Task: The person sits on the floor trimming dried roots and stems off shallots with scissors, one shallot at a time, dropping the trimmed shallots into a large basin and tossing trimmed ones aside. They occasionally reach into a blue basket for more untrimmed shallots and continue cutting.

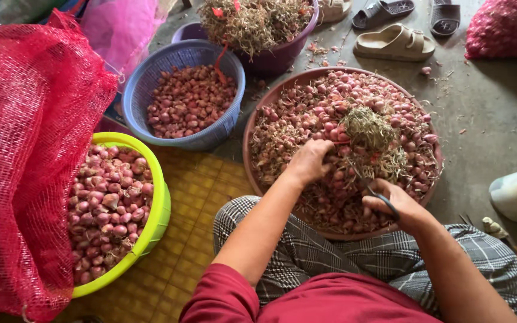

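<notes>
A person seated on the floor (498, 113) works over a wide reddish-brown basin (252, 128) heaped with small red shallots (306, 110). The left hand (310, 161) is closed, fingers together, on a bunch of shallots (363, 128) whose dry straw-coloured stalks and roots stand up in a tuft at the middle of the basin. The right hand (395, 203), at the basin's near rim, grips dark-handled scissors (373, 191), fingers wrapped through the loops, the blades angled toward the bunch; whether the blades are apart cannot be told.

The bulbs look light, firm and papery-skinned, likely to roll or shed skin under a loose grip; the wiry stalks probably offer the surer hold, gathered just above the bulbs.

To the left stand a lime-green tub (161, 209) of trimmed shallots, partly draped by a red mesh sack (25, 149), a blue basket (145, 81) of more bulbs, and beyond it a purple tub (282, 51) of cut stalks. Sandals (393, 42) lie on the floor beyond the basin.
</notes>
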